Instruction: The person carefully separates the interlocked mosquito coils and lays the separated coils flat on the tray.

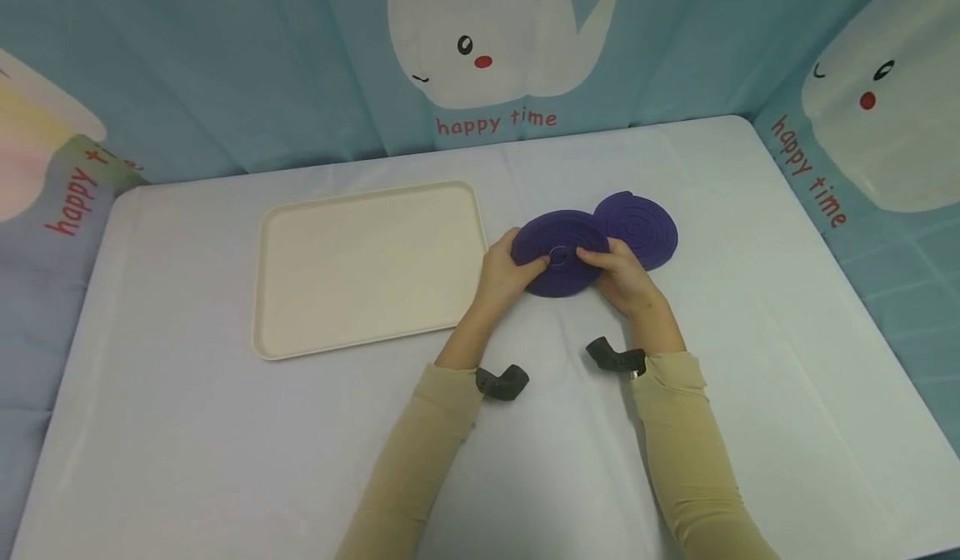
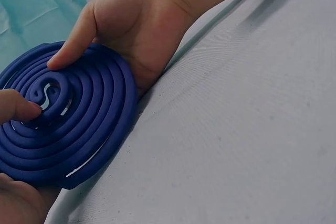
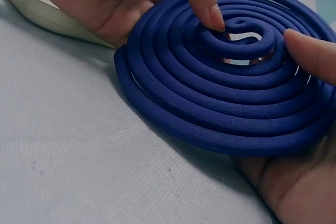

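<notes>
Both hands hold a purple-blue mosquito coil (image 1: 551, 281) above the table, one hand on either side. My left hand (image 1: 501, 272) grips its left edge, thumb on the upper face near the centre. On the other side my right hand (image 1: 628, 283) has its thumb on top and its palm under the rim. Close up, the coil (image 3: 210, 124) shows tight spiral rings with narrow gaps near an S-shaped middle. Fingers beneath it are mostly hidden. A second purple coil (image 1: 641, 227) lies flat on the table, just behind the right hand.
A cream rectangular tray (image 1: 367, 268) lies to the left, its right edge by the left hand. A white cloth (image 1: 180, 443) covers the table. Blue printed curtains (image 1: 300, 60) stand behind and at the sides. Dark wrist mounts (image 1: 502, 382) stick out from both sleeves.
</notes>
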Available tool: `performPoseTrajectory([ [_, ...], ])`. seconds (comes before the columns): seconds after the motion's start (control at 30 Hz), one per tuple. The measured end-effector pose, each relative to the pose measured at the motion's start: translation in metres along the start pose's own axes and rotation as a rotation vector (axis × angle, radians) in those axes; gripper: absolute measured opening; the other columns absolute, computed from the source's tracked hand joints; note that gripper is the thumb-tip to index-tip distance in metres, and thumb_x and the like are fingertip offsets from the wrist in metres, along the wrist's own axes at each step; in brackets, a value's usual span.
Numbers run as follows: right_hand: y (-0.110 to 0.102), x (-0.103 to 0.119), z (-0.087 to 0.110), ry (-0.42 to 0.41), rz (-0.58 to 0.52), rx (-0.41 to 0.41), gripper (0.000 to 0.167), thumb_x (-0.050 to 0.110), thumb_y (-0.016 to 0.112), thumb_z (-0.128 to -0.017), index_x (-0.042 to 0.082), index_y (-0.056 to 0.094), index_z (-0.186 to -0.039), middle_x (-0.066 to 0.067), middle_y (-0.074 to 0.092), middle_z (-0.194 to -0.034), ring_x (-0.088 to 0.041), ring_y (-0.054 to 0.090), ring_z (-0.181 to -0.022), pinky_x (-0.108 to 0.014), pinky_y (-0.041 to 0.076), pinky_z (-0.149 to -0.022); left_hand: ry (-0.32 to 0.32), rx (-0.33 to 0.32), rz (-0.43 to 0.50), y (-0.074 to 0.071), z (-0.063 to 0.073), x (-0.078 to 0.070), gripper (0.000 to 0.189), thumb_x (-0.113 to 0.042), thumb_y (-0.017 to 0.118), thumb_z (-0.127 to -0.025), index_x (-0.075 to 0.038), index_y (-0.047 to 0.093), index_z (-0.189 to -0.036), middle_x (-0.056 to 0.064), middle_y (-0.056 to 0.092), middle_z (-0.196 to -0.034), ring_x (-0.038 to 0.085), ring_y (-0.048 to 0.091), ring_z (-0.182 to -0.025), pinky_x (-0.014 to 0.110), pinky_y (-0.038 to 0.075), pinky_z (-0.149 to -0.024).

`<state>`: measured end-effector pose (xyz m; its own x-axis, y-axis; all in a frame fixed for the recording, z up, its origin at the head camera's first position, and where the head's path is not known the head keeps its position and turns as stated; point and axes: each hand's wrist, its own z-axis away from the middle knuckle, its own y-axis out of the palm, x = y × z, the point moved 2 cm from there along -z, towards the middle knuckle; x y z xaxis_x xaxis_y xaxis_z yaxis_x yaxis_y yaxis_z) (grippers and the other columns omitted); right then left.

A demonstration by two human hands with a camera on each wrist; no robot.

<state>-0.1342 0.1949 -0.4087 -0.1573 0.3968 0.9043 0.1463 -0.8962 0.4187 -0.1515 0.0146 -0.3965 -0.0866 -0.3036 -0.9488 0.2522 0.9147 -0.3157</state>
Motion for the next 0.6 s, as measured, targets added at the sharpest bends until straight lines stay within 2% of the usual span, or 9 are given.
performPoseTrajectory([
  [0.3,-0.0013,0.0033,-0.0026,-0.009,-0.024,0.048,0.03,-0.009,0.047,-0.091,0.008,0.071,-0.092,-0.001,0.069,-0.095,-0.013,0.062,-0.095,-0.025,0.048,-0.088,0.025,-0.045,-0.031,0.002,-0.0011,-0.0043,0.04,-0.014,0.068,-0.08,-0.004,0.056,-0.116,0.012,0.065,-0.109,0.025,0.061,-0.102,0.034,0.048,-0.089],
  [0.6,-0.0007,0.0007,-0.0005,0.005,-0.028,0.034,0.037,-0.013,0.043,-0.089,0.01,0.071,-0.095,-0.001,0.07,-0.095,-0.013,0.064,-0.092,-0.025,0.049,-0.086,0.023,-0.066,-0.081,0.003,-0.0009,-0.0025,0.04,-0.014,0.068,-0.081,0.003,0.058,-0.116,0.016,0.066,-0.109,0.028,0.062,-0.102,0.033,0.049,-0.089],
])
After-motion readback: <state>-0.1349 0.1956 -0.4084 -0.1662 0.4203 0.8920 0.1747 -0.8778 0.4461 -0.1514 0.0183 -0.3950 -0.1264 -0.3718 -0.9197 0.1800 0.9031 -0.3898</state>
